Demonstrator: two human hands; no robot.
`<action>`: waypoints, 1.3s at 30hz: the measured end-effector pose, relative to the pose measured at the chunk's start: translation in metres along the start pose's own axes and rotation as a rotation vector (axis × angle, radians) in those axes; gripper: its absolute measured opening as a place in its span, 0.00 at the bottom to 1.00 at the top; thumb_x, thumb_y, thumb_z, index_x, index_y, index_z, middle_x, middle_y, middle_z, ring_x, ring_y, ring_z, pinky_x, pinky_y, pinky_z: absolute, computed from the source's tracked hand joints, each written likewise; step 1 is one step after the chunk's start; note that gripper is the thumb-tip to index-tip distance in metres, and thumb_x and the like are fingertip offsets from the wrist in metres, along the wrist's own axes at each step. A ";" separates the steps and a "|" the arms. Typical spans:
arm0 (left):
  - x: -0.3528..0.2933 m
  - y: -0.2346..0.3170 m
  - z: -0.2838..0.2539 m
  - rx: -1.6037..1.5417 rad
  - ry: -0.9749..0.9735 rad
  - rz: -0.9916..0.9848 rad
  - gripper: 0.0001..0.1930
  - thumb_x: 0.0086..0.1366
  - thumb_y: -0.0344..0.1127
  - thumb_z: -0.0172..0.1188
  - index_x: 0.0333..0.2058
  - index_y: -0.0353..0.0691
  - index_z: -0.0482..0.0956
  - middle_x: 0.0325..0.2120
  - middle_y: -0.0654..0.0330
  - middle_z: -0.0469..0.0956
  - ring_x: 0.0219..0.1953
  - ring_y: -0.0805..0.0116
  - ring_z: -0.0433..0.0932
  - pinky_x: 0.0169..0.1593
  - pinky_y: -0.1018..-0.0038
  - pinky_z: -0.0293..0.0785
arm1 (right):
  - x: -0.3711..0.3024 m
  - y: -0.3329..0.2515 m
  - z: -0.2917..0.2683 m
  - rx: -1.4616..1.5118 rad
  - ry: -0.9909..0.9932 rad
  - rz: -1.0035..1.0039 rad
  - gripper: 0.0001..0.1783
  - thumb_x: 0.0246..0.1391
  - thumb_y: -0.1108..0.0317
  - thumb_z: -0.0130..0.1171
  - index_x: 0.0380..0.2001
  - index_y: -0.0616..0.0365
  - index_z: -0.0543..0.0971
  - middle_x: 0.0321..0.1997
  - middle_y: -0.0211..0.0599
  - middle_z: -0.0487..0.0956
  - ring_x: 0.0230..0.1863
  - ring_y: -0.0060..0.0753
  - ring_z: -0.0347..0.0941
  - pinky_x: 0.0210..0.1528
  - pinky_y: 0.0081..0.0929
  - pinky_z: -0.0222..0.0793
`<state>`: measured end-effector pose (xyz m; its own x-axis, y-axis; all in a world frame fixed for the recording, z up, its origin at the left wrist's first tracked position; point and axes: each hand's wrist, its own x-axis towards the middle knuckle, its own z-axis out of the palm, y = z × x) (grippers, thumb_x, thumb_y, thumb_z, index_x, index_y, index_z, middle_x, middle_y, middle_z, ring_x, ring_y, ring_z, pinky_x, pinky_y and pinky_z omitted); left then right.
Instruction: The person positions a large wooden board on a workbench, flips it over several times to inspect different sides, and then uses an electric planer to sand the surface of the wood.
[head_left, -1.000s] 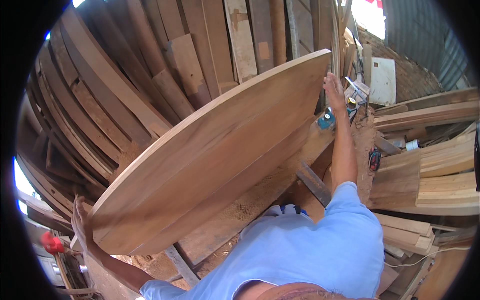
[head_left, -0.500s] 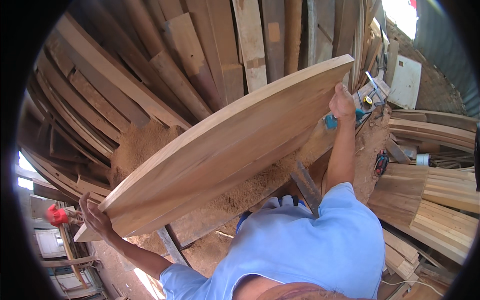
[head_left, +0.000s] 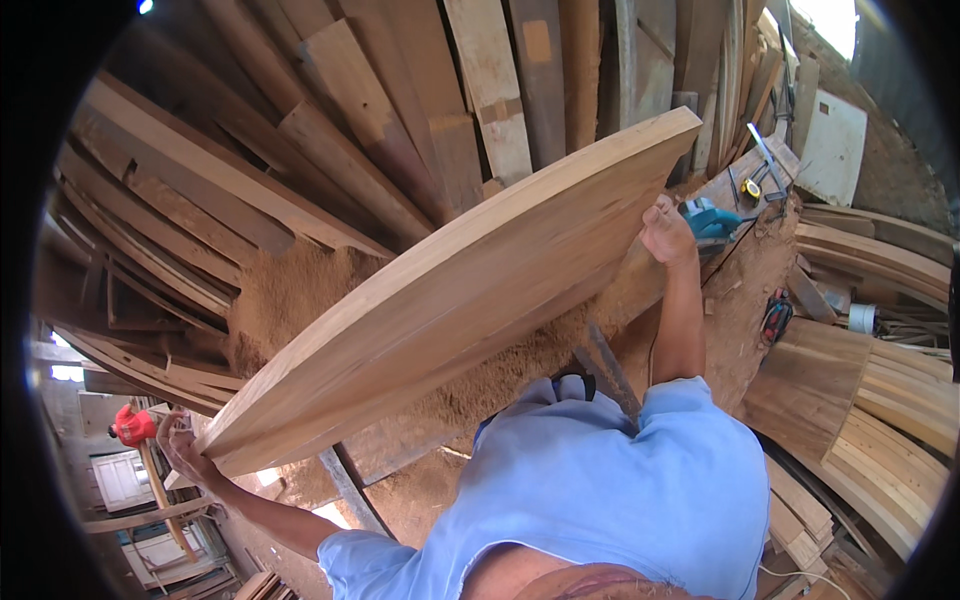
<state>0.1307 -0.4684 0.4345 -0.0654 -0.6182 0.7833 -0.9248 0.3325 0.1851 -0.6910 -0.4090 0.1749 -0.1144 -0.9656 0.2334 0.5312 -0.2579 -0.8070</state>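
The broad, flat brown wooden panel (head_left: 460,290) leans between the fingers of my right hand (head_left: 668,234), gripping one end, and my left hand (head_left: 187,455), fingers spread against the other. Its face shows narrower than a second ago.

Pale blue short-sleeved shirt (head_left: 610,490)

Wooden bench (head_left: 385,458) with sawdust (head_left: 465,405), teal power tool (head_left: 708,220)

2 hands (head_left: 183,452) (head_left: 667,234), 1 wd panel (head_left: 450,305)
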 end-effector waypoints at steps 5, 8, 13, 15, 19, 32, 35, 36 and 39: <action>0.003 0.025 -0.008 -0.105 -0.021 -0.290 0.28 0.76 0.52 0.40 0.45 0.30 0.79 0.31 0.61 0.72 0.27 0.77 0.59 0.36 0.71 0.61 | -0.017 0.044 -0.036 0.089 0.278 0.125 0.31 0.60 0.43 0.64 0.52 0.59 0.80 0.50 0.32 0.83 0.51 0.27 0.78 0.54 0.27 0.71; 0.000 0.013 -0.025 -0.066 -0.086 -0.331 0.27 0.77 0.50 0.39 0.29 0.32 0.74 0.39 0.55 0.77 0.27 0.73 0.61 0.36 0.70 0.61 | -0.035 0.103 -0.093 -0.242 0.832 0.503 0.28 0.62 0.42 0.61 0.49 0.56 0.80 0.47 0.35 0.83 0.47 0.30 0.78 0.52 0.32 0.71; 0.011 0.020 -0.028 0.037 -0.219 -0.384 0.30 0.78 0.54 0.38 0.43 0.32 0.80 0.20 0.64 0.71 0.23 0.76 0.60 0.31 0.75 0.58 | -0.097 0.195 -0.136 -1.705 0.996 0.644 0.32 0.54 0.40 0.63 0.52 0.54 0.78 0.54 0.43 0.76 0.55 0.49 0.70 0.62 0.51 0.62; 0.014 0.040 -0.020 0.019 -0.306 -0.424 0.32 0.77 0.57 0.39 0.56 0.32 0.76 0.13 0.71 0.61 0.20 0.80 0.59 0.28 0.80 0.54 | -0.117 0.217 -0.133 -1.942 0.921 0.522 0.34 0.52 0.40 0.64 0.55 0.52 0.76 0.59 0.44 0.71 0.60 0.53 0.64 0.66 0.55 0.55; 0.007 0.122 0.009 -0.082 -0.319 -0.332 0.35 0.75 0.62 0.39 0.49 0.32 0.78 0.13 0.70 0.64 0.19 0.80 0.60 0.29 0.79 0.57 | -0.116 0.223 -0.112 -1.943 0.857 0.517 0.39 0.51 0.43 0.66 0.62 0.50 0.71 0.68 0.45 0.62 0.68 0.52 0.53 0.72 0.55 0.45; 0.012 0.122 -0.005 -0.105 -0.162 -0.438 0.25 0.74 0.52 0.46 0.49 0.36 0.79 0.15 0.70 0.60 0.22 0.77 0.62 0.36 0.78 0.64 | -0.108 0.211 -0.110 -1.853 0.894 0.626 0.39 0.51 0.45 0.66 0.62 0.50 0.70 0.66 0.44 0.61 0.67 0.52 0.51 0.72 0.53 0.42; 0.013 0.117 -0.009 -0.066 -0.190 -0.410 0.24 0.74 0.52 0.47 0.48 0.36 0.79 0.15 0.71 0.59 0.22 0.77 0.62 0.36 0.78 0.64 | -0.108 0.208 -0.105 -1.850 0.880 0.667 0.38 0.51 0.44 0.65 0.62 0.50 0.70 0.66 0.43 0.61 0.67 0.51 0.52 0.72 0.54 0.43; 0.015 0.114 -0.011 -0.057 -0.193 -0.397 0.23 0.74 0.52 0.47 0.48 0.37 0.80 0.15 0.71 0.59 0.22 0.77 0.62 0.36 0.78 0.64 | -0.104 0.208 -0.106 -1.851 0.888 0.630 0.38 0.51 0.44 0.65 0.62 0.50 0.70 0.67 0.43 0.61 0.67 0.51 0.52 0.72 0.54 0.43; 0.013 0.104 -0.027 0.017 -0.217 -0.348 0.22 0.73 0.51 0.48 0.47 0.37 0.80 0.15 0.71 0.59 0.22 0.77 0.61 0.37 0.78 0.64 | -0.105 0.212 -0.100 -1.845 0.887 0.575 0.38 0.52 0.44 0.65 0.62 0.50 0.70 0.67 0.43 0.61 0.68 0.51 0.51 0.72 0.54 0.42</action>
<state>0.0438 -0.4223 0.4804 0.1765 -0.8283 0.5317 -0.9117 0.0660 0.4055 -0.6507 -0.3658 -0.0747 -0.8410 -0.5406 0.0195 -0.5240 0.8050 -0.2782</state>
